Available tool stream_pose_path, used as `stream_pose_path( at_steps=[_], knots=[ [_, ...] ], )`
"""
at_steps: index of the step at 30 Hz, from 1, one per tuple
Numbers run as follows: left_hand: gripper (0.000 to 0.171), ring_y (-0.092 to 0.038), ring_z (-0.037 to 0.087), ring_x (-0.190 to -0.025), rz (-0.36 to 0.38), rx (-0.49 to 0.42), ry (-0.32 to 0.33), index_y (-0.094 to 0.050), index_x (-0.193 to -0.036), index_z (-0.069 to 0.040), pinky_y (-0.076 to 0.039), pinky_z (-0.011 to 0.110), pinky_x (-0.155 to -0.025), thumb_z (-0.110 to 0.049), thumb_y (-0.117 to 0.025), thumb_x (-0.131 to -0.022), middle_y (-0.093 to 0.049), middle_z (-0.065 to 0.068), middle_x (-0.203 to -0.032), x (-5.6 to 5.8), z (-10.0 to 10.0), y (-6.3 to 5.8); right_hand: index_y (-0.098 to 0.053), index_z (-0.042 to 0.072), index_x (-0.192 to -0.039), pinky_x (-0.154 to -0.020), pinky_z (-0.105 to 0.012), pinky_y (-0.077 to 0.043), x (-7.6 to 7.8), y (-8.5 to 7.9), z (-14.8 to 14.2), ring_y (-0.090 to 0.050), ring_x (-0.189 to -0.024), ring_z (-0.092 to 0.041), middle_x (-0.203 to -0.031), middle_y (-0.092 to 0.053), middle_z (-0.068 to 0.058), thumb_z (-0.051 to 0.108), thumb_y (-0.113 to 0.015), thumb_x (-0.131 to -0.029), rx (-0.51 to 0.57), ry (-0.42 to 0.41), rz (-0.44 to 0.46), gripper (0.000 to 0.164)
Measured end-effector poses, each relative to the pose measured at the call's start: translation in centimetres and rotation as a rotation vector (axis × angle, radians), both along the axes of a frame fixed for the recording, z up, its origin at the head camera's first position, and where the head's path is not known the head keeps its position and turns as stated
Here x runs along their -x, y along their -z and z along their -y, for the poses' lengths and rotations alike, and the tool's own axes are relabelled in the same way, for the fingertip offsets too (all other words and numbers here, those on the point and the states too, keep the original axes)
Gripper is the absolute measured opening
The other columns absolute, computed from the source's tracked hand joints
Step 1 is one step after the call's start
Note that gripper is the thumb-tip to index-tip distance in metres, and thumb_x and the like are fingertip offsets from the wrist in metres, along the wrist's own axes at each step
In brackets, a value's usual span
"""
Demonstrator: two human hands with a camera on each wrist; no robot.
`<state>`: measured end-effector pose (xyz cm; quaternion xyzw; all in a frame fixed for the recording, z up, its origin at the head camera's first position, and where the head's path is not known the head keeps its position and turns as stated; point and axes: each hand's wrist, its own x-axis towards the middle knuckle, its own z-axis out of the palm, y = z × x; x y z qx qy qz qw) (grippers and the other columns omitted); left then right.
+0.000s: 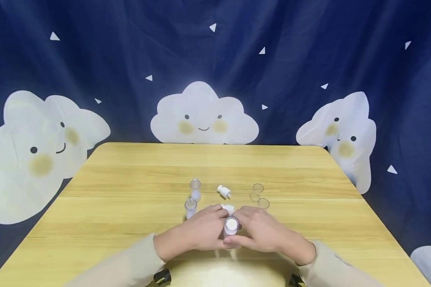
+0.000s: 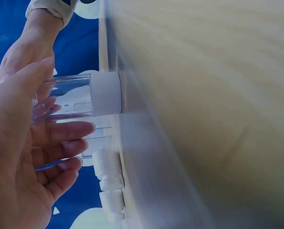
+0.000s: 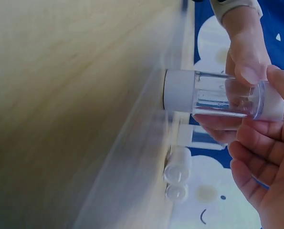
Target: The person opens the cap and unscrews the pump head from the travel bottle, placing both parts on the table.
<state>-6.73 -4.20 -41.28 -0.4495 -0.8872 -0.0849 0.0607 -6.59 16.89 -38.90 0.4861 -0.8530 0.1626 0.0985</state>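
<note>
Between the two hands a clear cylindrical bottle (image 1: pixel 231 226) with a white base (image 2: pixel 106 93) stands upright at the tabletop; a round white disc shows at its top. The left hand (image 1: pixel 208 228) holds the bottle from the left, its thumb and fingers around the clear body. From the right, the right hand (image 1: pixel 263 230) grips the upper end with thumb and index finger, the other fingers loosely curled below. Just beyond the fingers lies a white pump head (image 1: pixel 228 208), partly hidden by the left hand. A second white pump head (image 1: pixel 224 191) lies farther back.
Left of the hands, a clear bottle (image 1: pixel 190 204) is partly covered by the left hand; behind it are a rounded white piece (image 1: pixel 196 195) and a clear piece (image 1: pixel 195 183). Thin clear rings (image 1: pixel 263 203) lie at the right on the wooden table (image 1: pixel 129 235). A blue curtain (image 1: pixel 129 48) hangs behind.
</note>
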Motion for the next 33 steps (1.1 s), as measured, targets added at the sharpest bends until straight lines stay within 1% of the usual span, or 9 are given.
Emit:
stream_pose_path(
  at_steps=[3, 6, 8, 11, 16, 21, 25, 27, 33],
  knots=[
    [0.063, -0.053, 0.012, -0.100, -0.022, 0.003, 0.008, -0.069, -0.106, -0.016, -0.045, 0.028, -0.096, -0.071, -0.041, -0.091, -0.062, -0.004, -0.103, -0.3, 0.7, 0.1, -0.062, 0.018, -0.112, -0.066, -0.018, -0.045, -0.2, 0.0, 0.6, -0.050, -0.076, 0.002, -0.084, -0.054, 0.017, 0.060, -0.057, -0.090, -0.012, 0.016, 0.013, 0.047],
    [0.062, -0.054, 0.012, -0.099, -0.028, -0.001, 0.012, -0.068, -0.107, -0.014, -0.046, 0.027, -0.095, -0.069, -0.042, -0.092, -0.062, -0.003, -0.102, -0.5, 1.4, 0.1, -0.062, 0.020, -0.108, -0.067, -0.020, -0.046, -0.3, 0.0, 1.2, -0.051, -0.077, 0.001, -0.084, -0.054, 0.017, 0.062, -0.057, -0.089, -0.016, 0.008, 0.012, 0.046],
    [0.061, -0.055, 0.011, -0.096, -0.024, -0.004, 0.007, -0.069, -0.104, -0.014, -0.047, 0.027, -0.092, -0.068, -0.043, -0.093, -0.061, -0.004, -0.099, -0.7, 1.9, 0.2, -0.061, 0.021, -0.103, -0.068, -0.019, -0.046, -0.3, 0.0, 1.7, -0.050, -0.076, 0.001, -0.084, -0.054, 0.016, 0.062, -0.057, -0.089, -0.017, -0.010, 0.004, 0.043],
    [0.061, -0.053, 0.010, -0.090, 0.003, -0.012, -0.021, -0.069, -0.101, -0.014, -0.048, 0.026, -0.086, -0.068, -0.043, -0.092, -0.060, -0.005, -0.096, -1.2, 2.7, 0.2, -0.058, 0.022, -0.096, -0.069, -0.018, -0.045, -0.3, 0.1, 2.4, -0.048, -0.076, 0.000, -0.084, -0.054, 0.016, 0.063, -0.055, -0.089, -0.022, -0.037, -0.002, 0.042],
    [0.060, -0.051, 0.008, -0.086, 0.032, -0.031, -0.068, -0.067, -0.100, -0.013, -0.050, 0.024, -0.078, -0.068, -0.047, -0.090, -0.058, -0.005, -0.094, -2.0, 4.0, 0.2, -0.057, 0.020, -0.095, -0.070, -0.019, -0.045, -0.5, 0.0, 3.6, -0.048, -0.077, -0.001, -0.085, -0.056, 0.014, 0.064, -0.053, -0.090, -0.024, -0.075, -0.015, 0.044],
    [0.051, -0.048, 0.007, -0.080, 0.025, -0.045, -0.087, -0.067, -0.097, -0.016, -0.049, 0.022, -0.071, -0.064, -0.057, -0.088, -0.056, -0.008, -0.089, -2.4, 5.3, 0.3, -0.057, 0.020, -0.096, -0.071, -0.019, -0.044, -0.6, -0.2, 4.9, -0.048, -0.077, -0.001, -0.083, -0.056, 0.013, 0.066, -0.052, -0.090, -0.044, -0.073, -0.017, 0.046],
    [0.045, -0.046, 0.006, -0.079, 0.029, -0.054, -0.095, -0.067, -0.096, -0.017, -0.048, 0.022, -0.072, -0.060, -0.062, -0.086, -0.054, -0.010, -0.086, -2.5, 6.2, 0.4, -0.057, 0.020, -0.097, -0.071, -0.019, -0.044, -0.5, -0.3, 5.8, -0.048, -0.077, -0.002, -0.083, -0.055, 0.012, 0.067, -0.052, -0.089, -0.056, -0.066, -0.030, 0.048],
    [0.045, -0.048, 0.006, -0.081, 0.037, -0.059, -0.104, -0.067, -0.099, -0.016, -0.049, 0.024, -0.075, -0.059, -0.064, -0.085, -0.054, -0.010, -0.088, -2.6, 6.6, 0.5, -0.057, 0.021, -0.096, -0.069, -0.018, -0.043, -0.4, -0.3, 6.4, -0.047, -0.075, -0.002, -0.082, -0.055, 0.012, 0.067, -0.053, -0.088, -0.050, -0.070, -0.045, 0.047],
    [0.048, -0.051, 0.007, -0.087, 0.048, -0.067, -0.129, -0.066, -0.107, -0.018, -0.050, 0.027, -0.081, -0.060, -0.063, -0.085, -0.057, -0.009, -0.095, -3.4, 7.9, 0.5, -0.058, 0.020, -0.098, -0.063, -0.014, -0.038, -0.3, 0.0, 8.0, -0.047, -0.073, -0.002, -0.082, -0.056, 0.014, 0.065, -0.057, -0.088, -0.035, -0.097, -0.078, 0.046]
  ],
)
